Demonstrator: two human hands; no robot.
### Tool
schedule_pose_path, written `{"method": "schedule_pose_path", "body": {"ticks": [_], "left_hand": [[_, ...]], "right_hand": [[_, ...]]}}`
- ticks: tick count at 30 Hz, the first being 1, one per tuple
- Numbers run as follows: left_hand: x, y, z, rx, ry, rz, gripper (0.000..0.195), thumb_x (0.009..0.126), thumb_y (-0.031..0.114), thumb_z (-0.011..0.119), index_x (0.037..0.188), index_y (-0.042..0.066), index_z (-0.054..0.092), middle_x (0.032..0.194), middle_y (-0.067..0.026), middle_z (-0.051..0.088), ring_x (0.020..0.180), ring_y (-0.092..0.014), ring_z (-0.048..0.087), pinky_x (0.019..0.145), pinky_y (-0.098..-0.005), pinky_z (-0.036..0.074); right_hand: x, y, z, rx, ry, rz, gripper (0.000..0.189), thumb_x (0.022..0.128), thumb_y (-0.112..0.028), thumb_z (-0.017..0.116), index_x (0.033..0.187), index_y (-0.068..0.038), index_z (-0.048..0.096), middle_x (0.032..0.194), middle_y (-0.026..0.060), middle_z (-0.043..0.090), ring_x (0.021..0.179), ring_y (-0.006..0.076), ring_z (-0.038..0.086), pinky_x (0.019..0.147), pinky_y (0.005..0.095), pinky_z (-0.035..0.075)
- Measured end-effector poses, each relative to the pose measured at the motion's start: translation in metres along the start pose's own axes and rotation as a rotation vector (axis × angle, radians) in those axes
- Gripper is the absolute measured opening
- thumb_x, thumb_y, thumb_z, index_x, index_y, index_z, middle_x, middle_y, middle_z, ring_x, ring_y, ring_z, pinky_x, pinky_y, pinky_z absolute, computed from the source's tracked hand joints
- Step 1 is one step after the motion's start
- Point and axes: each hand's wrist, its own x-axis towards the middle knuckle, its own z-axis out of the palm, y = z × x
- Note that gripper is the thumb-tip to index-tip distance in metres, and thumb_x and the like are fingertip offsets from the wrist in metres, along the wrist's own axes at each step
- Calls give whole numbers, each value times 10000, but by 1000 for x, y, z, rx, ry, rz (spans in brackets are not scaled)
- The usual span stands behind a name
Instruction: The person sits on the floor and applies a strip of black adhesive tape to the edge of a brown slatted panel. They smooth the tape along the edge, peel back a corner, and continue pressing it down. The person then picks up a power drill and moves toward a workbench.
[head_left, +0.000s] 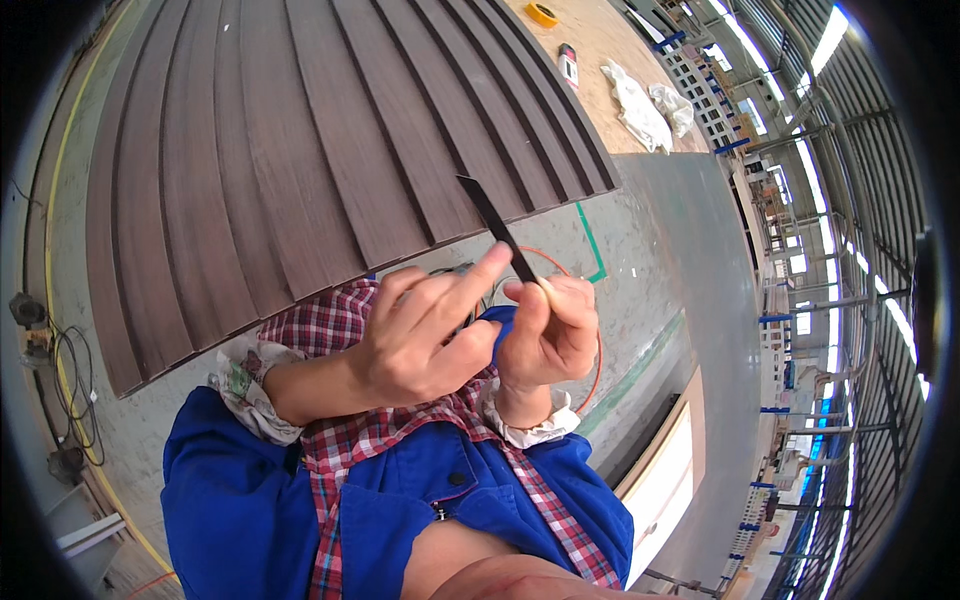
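My right hand (551, 330) pinches the lower end of a thin black blade-like strip (491, 217) between thumb and index finger. The strip points up and to the left, and its far end is cut at a slant. My left hand (427, 334) is beside it with the back of the hand towards me. Its index finger reaches out to the strip's edge; whether it touches cannot be told. The other left fingers are loosely bent and hold nothing. Beyond both hands lies a large dark brown grooved panel (330, 142) with a wood-grain face, its near edge just past my wrists.
A wooden table (592, 30) behind the panel bears a yellow tape roll (541, 14), a white-and-red device (568, 67) and white cloths (637, 105). An orange hose (598, 375) crosses the floor at my right. Black cables (75, 382) hang at the far left.
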Motion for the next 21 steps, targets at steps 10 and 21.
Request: {"method": "schedule_pose_path", "body": {"ticks": [10, 21], "left_hand": [[-1, 11, 4, -119, -94, -200, 291, 732, 152, 744, 902, 4, 560, 1338, -382, 431, 654, -201, 561, 615, -301, 482], [8, 32, -7, -665, -179, -447, 496, 762, 133, 774, 1148, -13, 498, 1451, -468, 30, 804, -155, 621, 661, -265, 499]], "right_hand": [[-8, 15, -18, 116, 417, 235, 98, 925, -58, 601, 882, -13, 525, 684, 101, 625, 683, 147, 546, 643, 255, 445], [-15, 13, -16, 154, 382, 230, 74, 916, -33, 605, 909, -19, 533, 707, 100, 629, 690, 146, 547, 634, 255, 446]]}}
